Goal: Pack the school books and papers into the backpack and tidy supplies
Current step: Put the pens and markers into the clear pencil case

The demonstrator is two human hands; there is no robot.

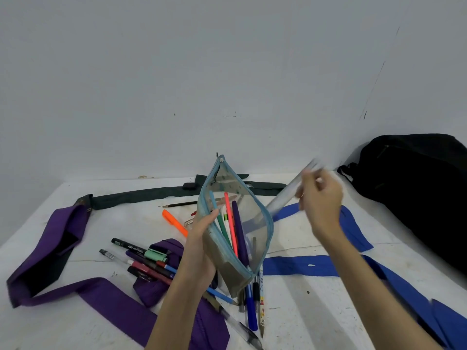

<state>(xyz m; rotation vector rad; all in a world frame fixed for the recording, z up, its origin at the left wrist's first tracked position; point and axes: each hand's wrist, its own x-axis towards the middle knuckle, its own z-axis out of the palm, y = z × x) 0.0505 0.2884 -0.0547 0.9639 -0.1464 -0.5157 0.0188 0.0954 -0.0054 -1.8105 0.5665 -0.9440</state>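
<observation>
the clear pencil pouch is held open above the table by the curled left hand while a blurred ruler, pinched in the right hand, is judged ready to be slid lengthwise into its mouth.

Both bare forearms reach up from the bottom edge of the frame toward its middle. The left hand, just left of centre, is raised with the wrist bent and its fingers curled over the edge of what it grips, thumb hidden behind. The right hand, right of centre and a little higher, is blurred; its back faces the camera and its fingers pinch a thin object at the top. The two hands are apart.
</observation>
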